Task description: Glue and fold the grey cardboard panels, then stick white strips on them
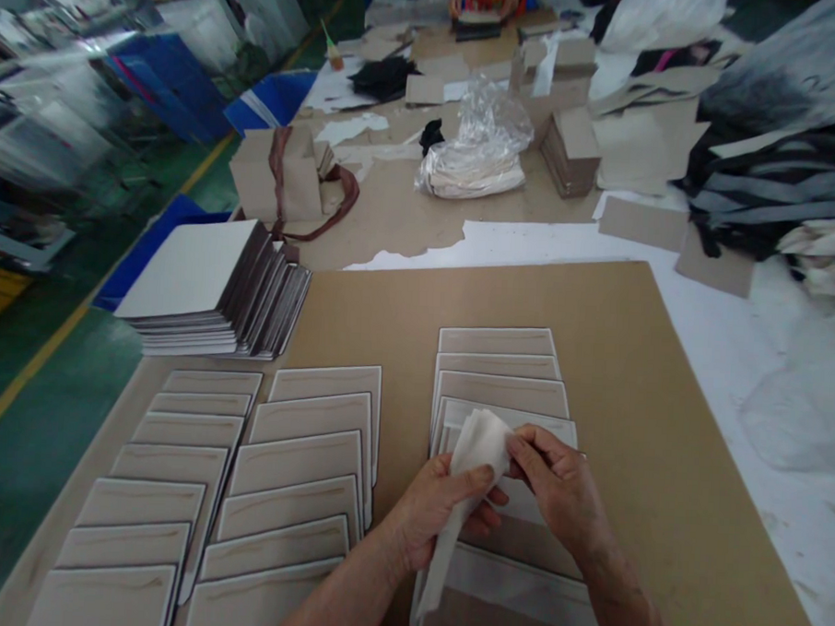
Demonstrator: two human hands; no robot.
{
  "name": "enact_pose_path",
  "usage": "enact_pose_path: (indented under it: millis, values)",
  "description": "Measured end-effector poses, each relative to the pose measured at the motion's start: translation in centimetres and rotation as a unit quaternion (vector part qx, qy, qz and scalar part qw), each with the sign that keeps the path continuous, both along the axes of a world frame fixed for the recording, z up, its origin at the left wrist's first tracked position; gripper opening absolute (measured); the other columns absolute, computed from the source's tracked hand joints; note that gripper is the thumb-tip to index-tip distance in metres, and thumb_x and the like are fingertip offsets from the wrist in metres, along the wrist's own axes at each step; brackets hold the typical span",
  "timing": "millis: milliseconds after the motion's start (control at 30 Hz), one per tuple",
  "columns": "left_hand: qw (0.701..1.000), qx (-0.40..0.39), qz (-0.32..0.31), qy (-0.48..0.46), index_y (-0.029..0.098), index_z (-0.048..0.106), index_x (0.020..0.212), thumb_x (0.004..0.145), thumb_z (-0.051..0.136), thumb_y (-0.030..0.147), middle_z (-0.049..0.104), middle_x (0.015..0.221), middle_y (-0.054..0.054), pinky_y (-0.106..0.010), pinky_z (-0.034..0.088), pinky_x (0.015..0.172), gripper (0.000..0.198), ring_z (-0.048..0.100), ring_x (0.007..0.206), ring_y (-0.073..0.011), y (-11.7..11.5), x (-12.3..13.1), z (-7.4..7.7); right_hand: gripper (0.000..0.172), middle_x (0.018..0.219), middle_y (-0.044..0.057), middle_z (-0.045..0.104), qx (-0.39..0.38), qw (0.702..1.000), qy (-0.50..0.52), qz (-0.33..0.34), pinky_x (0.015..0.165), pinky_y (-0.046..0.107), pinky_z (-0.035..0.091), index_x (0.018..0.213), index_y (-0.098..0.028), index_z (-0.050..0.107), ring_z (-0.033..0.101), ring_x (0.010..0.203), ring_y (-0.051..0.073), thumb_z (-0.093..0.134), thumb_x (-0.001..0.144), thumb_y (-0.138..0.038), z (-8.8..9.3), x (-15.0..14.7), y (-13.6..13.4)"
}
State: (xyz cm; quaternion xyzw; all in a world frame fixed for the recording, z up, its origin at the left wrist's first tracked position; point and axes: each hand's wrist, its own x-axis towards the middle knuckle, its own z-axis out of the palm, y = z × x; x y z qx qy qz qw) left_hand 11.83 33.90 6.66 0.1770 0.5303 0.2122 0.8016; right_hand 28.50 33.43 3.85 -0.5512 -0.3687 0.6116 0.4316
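A strip of white cloth [482, 440] is between my two hands, above the right column of overlapping panels [501, 390]. My left hand [437, 508] is wrapped round its middle, and the lower end hangs down to the left. The fingertips of my right hand [555, 480] pinch the cloth's upper right edge. Beneath the hands, several panels with pale edges lie partly hidden. Two more columns of overlapping beige panels, the middle one [300, 465] and the left one [153, 504], lie to the left.
A tall stack of boards [190, 271] stands at the board's back left corner. Farther back are a clear plastic bag [480, 150], a cardboard stack [569, 154] and a bundle with a brown strap [285, 178]. Black and grey fabric [789, 191] is heaped at right. A person is at the far end.
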Motion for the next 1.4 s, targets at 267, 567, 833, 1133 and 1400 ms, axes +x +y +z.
enact_pose_path:
  millis: [267, 567, 833, 1133, 1400]
  values:
    - [0.995, 0.060, 0.051, 0.065, 0.012, 0.070, 0.088, 0.061, 0.083, 0.056, 0.070, 0.071, -0.003, -0.017, 0.033, 0.040, 0.053, 0.057, 0.047, -0.0083, 0.6, -0.4, -0.4, 0.029, 0.069, 0.001, 0.059, -0.024, 0.998, 0.018, -0.053, 0.051, 0.022, 0.035, 0.096, -0.018, 0.069, 0.046, 0.058, 0.013, 0.067, 0.086, -0.045, -0.3, 1.2, -0.5]
    - [0.987, 0.094, 0.031, 0.128, 0.014, 0.072, 0.075, 0.061, 0.083, 0.048, 0.062, 0.051, 0.001, -0.020, 0.027, 0.042, 0.039, 0.051, 0.044, -0.0084, 0.8, -0.3, -0.9, 0.042, 0.069, 0.000, 0.055, -0.022, 0.999, 0.040, -0.010, 0.052, 0.025, 0.029, 0.111, -0.020, 0.071, 0.039, 0.059, 0.014, 0.059, 0.091, -0.056, -0.3, 2.8, -0.5]
    - [0.987, 0.081, 0.051, 0.126, 0.013, 0.071, 0.075, 0.055, 0.087, 0.044, 0.066, 0.058, -0.001, -0.020, 0.029, 0.042, 0.039, 0.058, 0.048, -0.0115, 1.1, -0.4, -1.3, 0.033, 0.061, -0.001, 0.052, -0.012, 0.997, -0.064, -0.032, 0.052, 0.023, 0.033, 0.076, -0.019, 0.073, 0.044, 0.060, 0.014, 0.073, 0.078, -0.051, -0.2, 3.1, 0.3]
    - [0.983, 0.043, 0.143, 0.105, 0.013, 0.068, 0.083, 0.052, 0.089, 0.038, 0.069, 0.073, -0.003, -0.018, 0.036, 0.043, 0.045, 0.060, 0.055, -0.0110, 2.6, -2.0, -1.6, 0.039, 0.059, 0.000, 0.056, -0.085, 0.961, -0.022, -0.263, 0.043, 0.020, 0.032, 0.069, -0.018, 0.069, 0.044, 0.052, 0.011, 0.090, 0.053, -0.048, -1.5, 4.4, 0.5]
    - [0.978, 0.050, 0.166, 0.113, 0.013, 0.069, 0.082, 0.049, 0.091, 0.037, 0.063, 0.065, 0.001, -0.017, 0.033, 0.042, 0.046, 0.055, 0.052, -0.0081, 2.8, -2.1, -2.1, 0.039, 0.059, 0.002, 0.060, -0.059, 0.972, -0.078, -0.214, 0.044, 0.021, 0.032, 0.080, -0.017, 0.075, 0.042, 0.050, 0.011, 0.080, 0.067, -0.053, -2.4, 5.5, 0.1]
